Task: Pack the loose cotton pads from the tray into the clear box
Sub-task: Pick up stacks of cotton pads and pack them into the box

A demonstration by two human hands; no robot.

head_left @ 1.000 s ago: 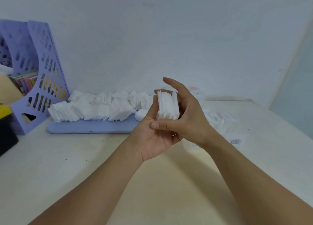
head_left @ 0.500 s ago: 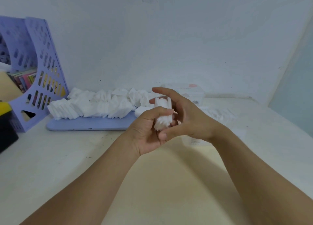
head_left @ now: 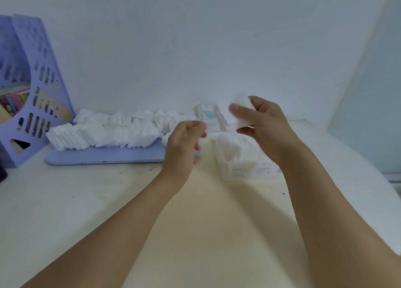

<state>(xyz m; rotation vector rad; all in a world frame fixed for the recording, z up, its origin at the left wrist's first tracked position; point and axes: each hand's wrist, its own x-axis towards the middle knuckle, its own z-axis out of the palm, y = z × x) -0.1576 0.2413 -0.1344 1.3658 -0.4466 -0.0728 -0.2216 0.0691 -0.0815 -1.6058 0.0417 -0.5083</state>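
Cotton pads, soft, feather-light and apt to fan apart, sit pinched as a stack in our right hand just above the clear box, best squeezed across the flat faces, while our left hand hangs loosely curled, empty, beside it.

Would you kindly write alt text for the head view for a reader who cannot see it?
The right hand holds a stack of cotton pads above the clear box, the left hand empty beside it. More loose pads lie on the lavender tray.
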